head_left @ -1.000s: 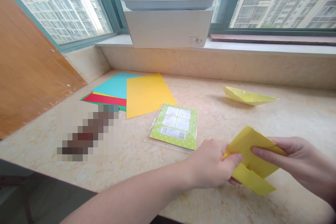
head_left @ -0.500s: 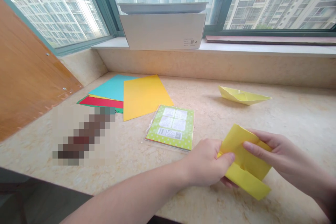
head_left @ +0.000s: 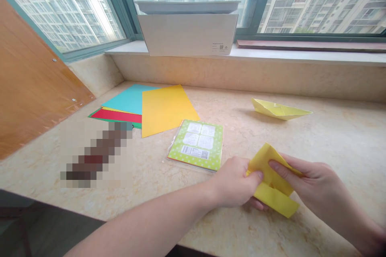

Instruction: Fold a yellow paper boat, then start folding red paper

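Note:
A partly folded sheet of yellow paper (head_left: 279, 198) is held between my two hands above the near right part of the counter. My left hand (head_left: 239, 182) pinches its left edge, thumb on top and fingers curled underneath. On the other side, my right hand (head_left: 313, 180) grips the upper right part, the thumb pressing on the face and the fingers behind it. The upper part of the paper bends into a peak, and a folded strip runs along its lower side. Beyond the hands rests a pale yellow folded paper boat (head_left: 279, 110).
A green dotted packet (head_left: 197, 144) in clear plastic lies left of my hands. Behind it are an orange sheet (head_left: 165, 110) and a blue sheet (head_left: 126, 98) over red and green ones. A pixelated object (head_left: 96, 156) lies at left. A white box (head_left: 188, 34) stands on the windowsill.
Both hands have shifted slightly left with the yellow paper. Its upper part now bends more into a peak, and my right hand has closed in toward the left one.

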`<state>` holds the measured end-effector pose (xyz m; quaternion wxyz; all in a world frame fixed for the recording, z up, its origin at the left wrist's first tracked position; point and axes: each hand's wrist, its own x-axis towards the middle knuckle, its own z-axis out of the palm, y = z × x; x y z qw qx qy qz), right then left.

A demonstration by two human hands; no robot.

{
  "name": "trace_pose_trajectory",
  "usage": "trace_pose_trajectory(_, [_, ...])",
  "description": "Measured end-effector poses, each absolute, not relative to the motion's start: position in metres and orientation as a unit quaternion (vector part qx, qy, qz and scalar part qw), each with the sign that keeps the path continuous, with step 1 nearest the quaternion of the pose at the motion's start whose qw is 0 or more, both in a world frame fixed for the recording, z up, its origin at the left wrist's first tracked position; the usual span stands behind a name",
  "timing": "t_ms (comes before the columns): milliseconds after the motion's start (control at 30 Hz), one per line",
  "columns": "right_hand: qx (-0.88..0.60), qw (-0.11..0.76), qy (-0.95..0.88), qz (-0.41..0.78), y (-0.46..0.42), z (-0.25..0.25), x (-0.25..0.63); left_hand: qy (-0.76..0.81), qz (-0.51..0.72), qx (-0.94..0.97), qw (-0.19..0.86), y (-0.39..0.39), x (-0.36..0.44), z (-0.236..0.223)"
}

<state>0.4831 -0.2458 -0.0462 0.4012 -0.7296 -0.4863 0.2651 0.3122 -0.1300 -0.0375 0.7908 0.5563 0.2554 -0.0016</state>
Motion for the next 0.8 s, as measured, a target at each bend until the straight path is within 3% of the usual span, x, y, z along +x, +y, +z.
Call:
trace_pose_trajectory(267, [-0.686,0.394,-0.495,0.36,-0.245,-0.032,0.504,0.234,0.028,0.574,0.784,-0.134,0.31,-0.037])
trace_pose_trajectory(467, [-0.683,0.341,-0.542,0.352,-0.253,-0.021,0.508,0.184,0.028,0.724,0.664,-0.13,0.304,-0.03])
trace_pose_trajectory(600, [-0.661,0.333,-0.533,0.41,-0.254,-0.024,0.505,0.154,0.029,0.797,0.583,-0.127,0.3,-0.02])
trace_pose_trajectory(800, [-0.642,0.333,-0.503,0.473,-0.252,-0.02,0.507,0.144,0.014,0.739,0.657,-0.131,0.296,-0.018])
